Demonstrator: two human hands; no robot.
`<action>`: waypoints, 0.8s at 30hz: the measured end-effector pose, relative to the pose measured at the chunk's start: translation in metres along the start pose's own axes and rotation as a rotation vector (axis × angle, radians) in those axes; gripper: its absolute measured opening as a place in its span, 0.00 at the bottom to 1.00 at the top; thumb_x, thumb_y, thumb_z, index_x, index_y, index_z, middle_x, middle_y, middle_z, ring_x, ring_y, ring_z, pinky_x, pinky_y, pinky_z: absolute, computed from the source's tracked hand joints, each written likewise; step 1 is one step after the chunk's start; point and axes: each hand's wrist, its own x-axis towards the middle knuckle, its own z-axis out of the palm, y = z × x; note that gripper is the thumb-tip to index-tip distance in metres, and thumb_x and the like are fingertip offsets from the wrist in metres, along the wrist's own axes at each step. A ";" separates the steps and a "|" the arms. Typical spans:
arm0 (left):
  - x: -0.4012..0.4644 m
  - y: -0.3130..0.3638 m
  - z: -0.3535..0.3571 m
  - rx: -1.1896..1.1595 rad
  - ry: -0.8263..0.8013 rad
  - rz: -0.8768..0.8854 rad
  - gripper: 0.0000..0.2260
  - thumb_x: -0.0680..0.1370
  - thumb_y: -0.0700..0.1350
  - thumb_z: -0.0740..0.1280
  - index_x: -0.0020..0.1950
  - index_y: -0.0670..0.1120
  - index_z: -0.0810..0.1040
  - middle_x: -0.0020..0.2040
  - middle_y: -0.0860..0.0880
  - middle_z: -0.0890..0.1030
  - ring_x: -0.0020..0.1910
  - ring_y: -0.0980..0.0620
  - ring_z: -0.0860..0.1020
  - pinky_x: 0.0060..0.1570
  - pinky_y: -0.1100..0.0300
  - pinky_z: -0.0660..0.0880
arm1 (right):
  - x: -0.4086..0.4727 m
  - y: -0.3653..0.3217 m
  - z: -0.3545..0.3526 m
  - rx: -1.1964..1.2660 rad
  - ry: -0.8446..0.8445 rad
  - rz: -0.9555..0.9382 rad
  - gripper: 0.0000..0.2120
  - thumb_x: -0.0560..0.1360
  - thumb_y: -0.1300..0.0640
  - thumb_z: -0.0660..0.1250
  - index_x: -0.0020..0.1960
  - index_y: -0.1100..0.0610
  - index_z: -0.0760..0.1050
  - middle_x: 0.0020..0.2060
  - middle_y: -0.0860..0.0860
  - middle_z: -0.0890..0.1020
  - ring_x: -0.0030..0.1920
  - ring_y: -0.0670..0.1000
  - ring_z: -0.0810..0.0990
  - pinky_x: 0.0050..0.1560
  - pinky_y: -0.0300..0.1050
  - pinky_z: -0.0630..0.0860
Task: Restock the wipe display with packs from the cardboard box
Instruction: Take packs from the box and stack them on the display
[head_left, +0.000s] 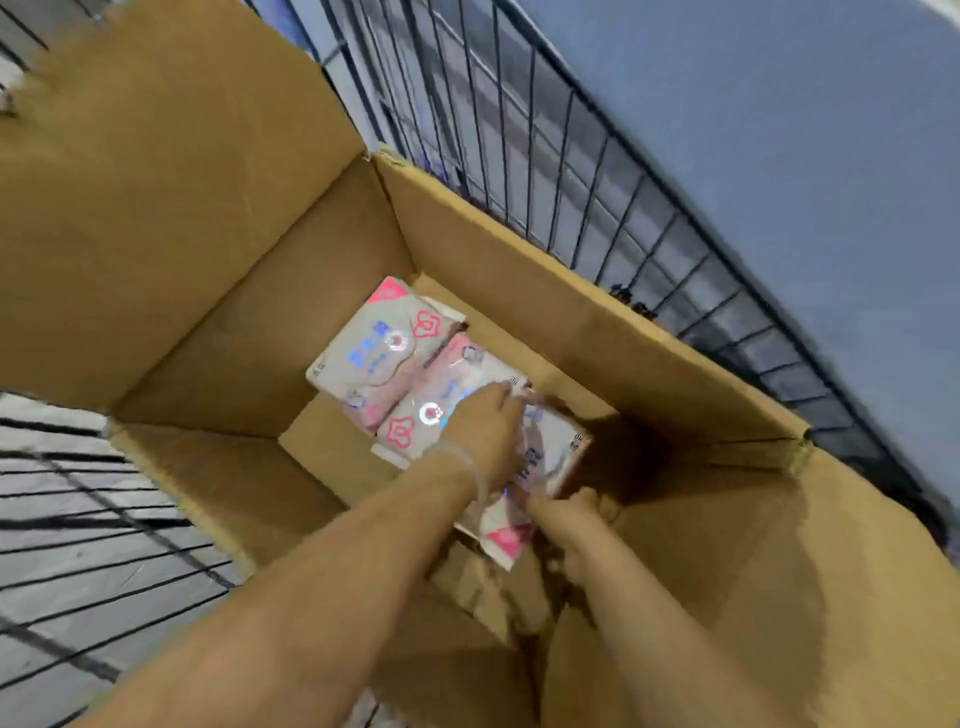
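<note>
An open cardboard box (519, 270) fills the view, its flaps spread outward. Several pink-and-white wipe packs lie at its bottom. One pack (374, 343) lies flat at the far end, a second pack (441, 400) lies beside it. Both my arms reach down into the box. My left hand (483, 426) rests on the second pack and on the top edge of a third, tilted pack (545, 462). My right hand (576, 514) grips the near end of that tilted pack from below. The fingertips of both hands are blurred.
A black wire-grid rack (597, 171) runs along the box's far right side, with a grey-blue wall (779, 130) behind it. Black wire bars (78, 519) over grey floor lie at the left. The box's near flap (753, 597) spreads right.
</note>
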 end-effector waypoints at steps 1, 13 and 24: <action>0.012 0.002 0.001 0.025 -0.046 0.072 0.29 0.69 0.47 0.74 0.67 0.39 0.71 0.65 0.38 0.70 0.66 0.41 0.69 0.65 0.53 0.67 | 0.000 0.006 0.009 0.088 -0.029 0.036 0.52 0.57 0.44 0.76 0.72 0.60 0.56 0.65 0.58 0.70 0.64 0.61 0.73 0.60 0.54 0.73; 0.086 0.017 0.001 0.604 -0.535 0.271 0.43 0.65 0.67 0.70 0.73 0.46 0.63 0.72 0.47 0.68 0.75 0.45 0.59 0.74 0.43 0.41 | 0.014 0.025 0.052 0.923 -0.175 0.279 0.17 0.70 0.51 0.73 0.55 0.56 0.75 0.45 0.52 0.82 0.40 0.50 0.81 0.38 0.42 0.73; 0.068 0.021 0.018 0.292 -0.125 0.037 0.38 0.64 0.72 0.65 0.61 0.44 0.69 0.57 0.44 0.79 0.63 0.44 0.73 0.71 0.51 0.55 | 0.020 0.007 0.003 0.993 0.411 0.144 0.50 0.53 0.55 0.83 0.70 0.53 0.63 0.66 0.56 0.71 0.64 0.60 0.73 0.63 0.62 0.72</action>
